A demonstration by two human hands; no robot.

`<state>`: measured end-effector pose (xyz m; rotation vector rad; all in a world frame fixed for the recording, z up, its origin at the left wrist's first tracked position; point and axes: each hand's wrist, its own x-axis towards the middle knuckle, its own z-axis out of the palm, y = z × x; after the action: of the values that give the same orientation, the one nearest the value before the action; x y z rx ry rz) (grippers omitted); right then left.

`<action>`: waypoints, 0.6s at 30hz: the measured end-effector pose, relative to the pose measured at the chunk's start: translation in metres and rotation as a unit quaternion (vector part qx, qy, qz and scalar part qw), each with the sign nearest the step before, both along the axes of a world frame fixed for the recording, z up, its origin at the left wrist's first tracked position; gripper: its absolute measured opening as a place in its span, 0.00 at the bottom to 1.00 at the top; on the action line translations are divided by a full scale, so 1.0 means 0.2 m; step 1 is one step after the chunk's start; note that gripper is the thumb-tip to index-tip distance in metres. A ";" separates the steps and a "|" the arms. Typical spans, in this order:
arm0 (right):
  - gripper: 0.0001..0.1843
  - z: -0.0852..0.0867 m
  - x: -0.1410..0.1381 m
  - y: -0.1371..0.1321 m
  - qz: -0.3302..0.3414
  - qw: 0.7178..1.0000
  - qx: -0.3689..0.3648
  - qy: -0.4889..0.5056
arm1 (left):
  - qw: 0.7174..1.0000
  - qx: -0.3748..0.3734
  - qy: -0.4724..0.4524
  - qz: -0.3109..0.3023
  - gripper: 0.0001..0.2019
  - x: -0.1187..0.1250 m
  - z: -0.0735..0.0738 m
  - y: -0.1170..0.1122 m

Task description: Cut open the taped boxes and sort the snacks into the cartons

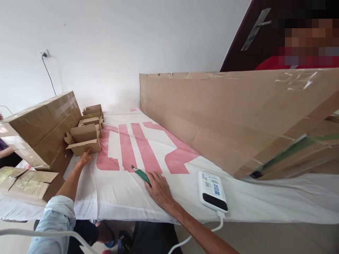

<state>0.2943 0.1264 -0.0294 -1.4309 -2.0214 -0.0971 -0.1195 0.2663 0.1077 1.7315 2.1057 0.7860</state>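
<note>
My left hand [84,159] is at the lower front edge of an open small cardboard box [85,146], its fingers bent against the box. The box's flaps stand up, and several more small cardboard boxes [91,114] are lined up behind it. My right hand [160,190] lies low over the white cloth [127,201], closed around a green utility knife [142,175]. The knife's dark tip points away to the left. To the right of that hand, a white device with a black panel [213,191] lies on the cloth.
A large taped carton [42,130] stands at left, with a smaller carton [34,185] in front. A long cardboard panel [212,116] walls off the right side, with a person in red [272,63] behind it. A white cable [221,222] leads from the device over the front edge.
</note>
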 end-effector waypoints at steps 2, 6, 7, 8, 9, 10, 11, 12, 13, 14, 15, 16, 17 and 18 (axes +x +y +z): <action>0.18 0.00 0.00 0.00 -0.002 1.000 0.007 -0.004 | 1.000 0.010 0.000 -0.006 0.30 0.01 0.02 0.00; 0.18 -0.01 -0.01 0.00 -0.008 1.000 0.020 -0.009 | 1.000 0.017 -0.001 -0.005 0.30 0.00 0.02 0.03; 0.17 -0.01 -0.01 0.00 -0.008 1.000 0.021 -0.010 | 1.000 0.017 -0.001 -0.004 0.30 0.00 0.02 0.04; 0.17 -0.01 -0.01 0.00 -0.008 1.000 0.022 -0.011 | 1.000 0.017 -0.001 -0.003 0.30 0.00 0.01 0.06; 0.17 -0.01 -0.01 0.00 -0.008 1.000 0.023 -0.012 | 1.000 0.018 -0.001 -0.003 0.30 0.00 0.01 0.07; 0.17 -0.01 -0.01 -0.01 -0.009 1.000 0.023 -0.013 | 1.000 0.017 -0.001 -0.003 0.30 0.00 0.00 0.09; 0.17 -0.02 -0.01 -0.01 -0.010 1.000 0.023 -0.014 | 1.000 0.016 -0.002 -0.002 0.31 0.00 0.00 0.11; 0.17 -0.02 -0.01 -0.01 -0.011 1.000 0.023 -0.014 | 1.000 0.014 -0.003 -0.001 0.31 0.00 0.00 0.12; 0.17 -0.02 0.00 -0.01 -0.012 1.000 0.023 -0.014 | 1.000 0.011 -0.003 0.000 0.31 0.01 0.00 0.14; 0.16 -0.03 0.00 0.00 -0.013 1.000 0.023 -0.013 | 1.000 0.008 -0.004 0.002 0.31 0.01 0.01 0.15; 0.16 -0.03 0.00 0.00 -0.012 1.000 0.023 -0.012 | 1.000 0.005 -0.005 0.002 0.31 0.01 0.02 0.16; 0.16 -0.03 0.00 0.00 -0.012 1.000 0.023 -0.012 | 1.000 0.002 -0.006 0.002 0.32 0.01 0.03 0.17; 0.16 -0.04 0.00 0.00 -0.011 1.000 0.023 -0.011 | 1.000 -0.001 -0.007 0.000 0.32 0.02 0.05 0.17; 0.16 -0.04 0.00 0.00 -0.010 1.000 0.023 -0.010 | 1.000 -0.003 -0.008 -0.004 0.32 0.02 0.07 0.16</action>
<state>0.2939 0.1264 -0.0368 -1.4269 -2.0077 -0.1661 -0.1151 0.2988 0.1217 1.7238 2.0880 0.7878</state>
